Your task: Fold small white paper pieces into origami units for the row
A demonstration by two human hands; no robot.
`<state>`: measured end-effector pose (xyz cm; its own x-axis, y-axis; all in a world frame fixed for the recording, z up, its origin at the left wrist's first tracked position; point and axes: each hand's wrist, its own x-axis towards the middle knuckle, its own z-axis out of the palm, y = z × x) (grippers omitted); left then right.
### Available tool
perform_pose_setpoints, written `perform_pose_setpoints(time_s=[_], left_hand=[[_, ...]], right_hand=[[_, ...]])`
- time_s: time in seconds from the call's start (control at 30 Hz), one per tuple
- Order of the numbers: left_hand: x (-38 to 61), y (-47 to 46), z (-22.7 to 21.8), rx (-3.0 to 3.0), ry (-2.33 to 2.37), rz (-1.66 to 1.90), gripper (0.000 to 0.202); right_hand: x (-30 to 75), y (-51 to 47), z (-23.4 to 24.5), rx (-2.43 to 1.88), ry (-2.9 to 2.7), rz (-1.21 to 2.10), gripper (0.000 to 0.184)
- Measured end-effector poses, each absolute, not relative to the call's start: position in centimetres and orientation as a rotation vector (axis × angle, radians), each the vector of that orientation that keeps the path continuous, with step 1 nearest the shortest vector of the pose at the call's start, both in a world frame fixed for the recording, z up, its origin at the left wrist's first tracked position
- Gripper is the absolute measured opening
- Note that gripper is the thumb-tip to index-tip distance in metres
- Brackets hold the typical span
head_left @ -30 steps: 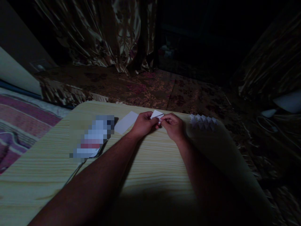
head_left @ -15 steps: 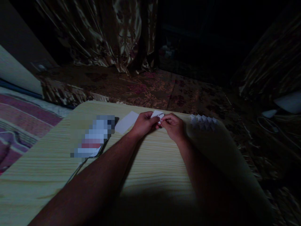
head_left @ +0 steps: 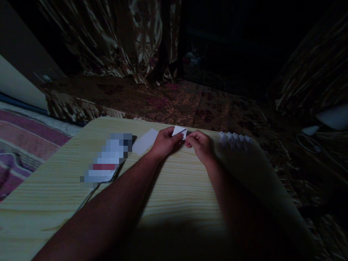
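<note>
Found left hand [head_left: 164, 143] and right hand [head_left: 199, 143] pinching half-folded small white paper slip [head_left: 179, 131]; folded white paper triangles [head_left: 235, 140] done, flat white paper rectangle [head_left: 145, 141] unfolded.

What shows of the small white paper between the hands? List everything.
The small white paper is a thin, folded-looking piece with a dark crease line near its upper right edge. It is held tilted just above the far part of the pale wooden table. The left hand pinches its left side in a finger grip. The right hand meets its lower right corner, but the dim light hides whether it pinches.
</note>
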<state>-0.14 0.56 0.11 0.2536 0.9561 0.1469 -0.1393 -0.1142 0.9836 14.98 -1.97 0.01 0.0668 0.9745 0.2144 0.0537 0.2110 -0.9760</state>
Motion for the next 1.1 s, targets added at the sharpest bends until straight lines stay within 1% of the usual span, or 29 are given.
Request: perform_pose_setpoints(time_s=[0.1,0.3,0.5,0.77,0.83,0.97,1.1], left_hand=[[-0.3,0.6,-0.1,1.348,0.878,1.149,0.028],[-0.3,0.7,-0.1,1.318,0.88,1.135,0.028],[0.0,0.8,-0.3,1.255,0.822,1.201,0.026],[0.1,0.5,0.3,1.281,0.787,1.211,0.045],[0.2,0.5,0.4,1.312,0.795,1.22,0.043],[0.2,0.5,0.0,1.345,0.816,1.243,0.03],[0.2,0.6,-0.3,1.393,0.847,1.25,0.025]], right_hand=[[14.9,-1.8,-0.3,-1.145,-1.326,0.956,0.021],[14.9,-1.5,-1.0,-1.156,-1.33,0.935,0.017],[14.9,-1.2,-1.3,-1.166,-1.327,0.944,0.014],[14.7,-1.3,-1.1,-1.131,-1.358,0.947,0.012],[14.6,-1.4,-1.1,-1.128,-1.369,0.948,0.011],[14.5,-1.5,-1.1,-1.157,-1.375,0.929,0.011],[14.6,-1.4,-1.4,-1.166,-1.387,0.903,0.01]])
